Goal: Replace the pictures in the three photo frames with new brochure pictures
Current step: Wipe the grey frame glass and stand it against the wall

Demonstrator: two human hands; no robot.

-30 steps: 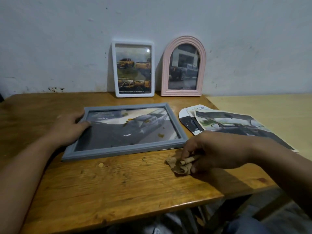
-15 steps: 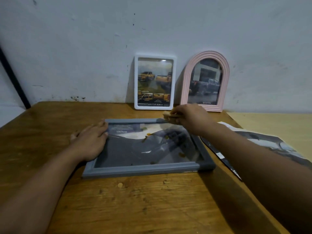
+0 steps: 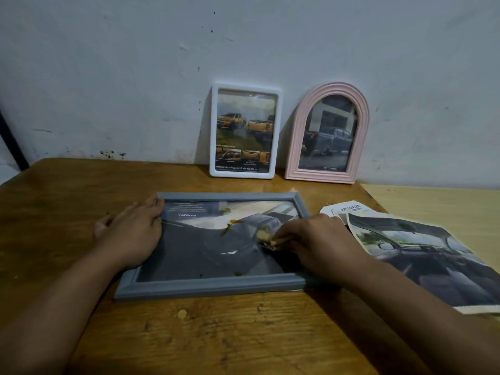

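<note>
While both forearms reach in from the near edge, a wooden table (image 3: 205, 336) fills the foreground, with a small yellowish crumb (image 3: 182, 313) lying on the bare wood just in front of the grey frame (image 3: 211, 288). That frame lies flat, face up, in landscape position, and holds a picture of a dark vehicle on a road; several yellow-brown smears mark its glass. The left hand (image 3: 130, 236) rests palm down on the frame's left side, fingers together and stretched flat, their tips over the upper left corner. The right hand (image 3: 319, 242) sits over the frame's right part, its fingers pinched together on a small wad of brownish paper (image 3: 272, 239) that is pressed against the glass near the middle right. Just to the right of the frame, loose brochure pictures (image 3: 422, 255) lie flat on the table, the top sheet showing a car interior, with the corners of other sheets, one printed "ADVANCED", poking out beneath its far edge. Their right part lies over a paler tabletop (image 3: 446, 204) that adjoins the wooden one. Farther back, two frames stand upright, leaning against the white wall (image 3: 243, 44): a white frame (image 3: 213, 131) with yellow pickup trucks, and just beside it on the right a pink arched frame (image 3: 297, 147) with a dark pickup and a Toyota logo.
</note>
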